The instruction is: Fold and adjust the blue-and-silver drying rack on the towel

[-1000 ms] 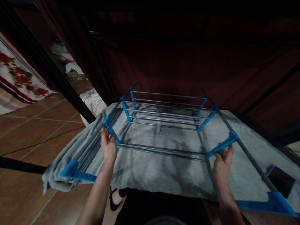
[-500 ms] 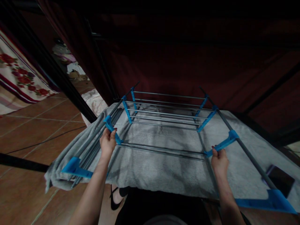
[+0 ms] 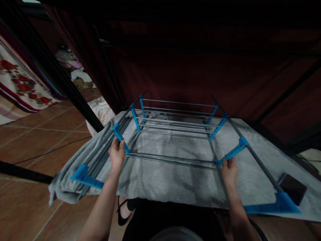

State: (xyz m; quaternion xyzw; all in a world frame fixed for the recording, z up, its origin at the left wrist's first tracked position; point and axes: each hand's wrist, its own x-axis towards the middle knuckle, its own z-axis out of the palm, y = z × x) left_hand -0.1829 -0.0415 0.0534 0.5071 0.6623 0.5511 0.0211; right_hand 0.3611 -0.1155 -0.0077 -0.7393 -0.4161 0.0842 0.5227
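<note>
1. While the rack (image 3: 173,158) of grey tubes and blue brackets rests on a grey cloth (image 3: 163,182), both hands hold it.
2. The left hand (image 3: 117,155) pinches the left bracket (image 3: 118,134), second from the near end.
3. The right hand (image 3: 230,172) pinches the right bracket (image 3: 234,151) opposite.
4. Spare tubes (image 3: 98,167) lie bundled along the rack's left side.
5. Near its right rail, a dark phone (image 3: 293,189) lies flat.
6. Behind hangs a dark red curtain (image 3: 175,73).

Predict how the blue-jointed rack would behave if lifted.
The rack probably feels light, given its thin crossbars. Its straight side tubes look stiff, yet it might splay where no crossbar joins the nearest blue brackets.
</note>
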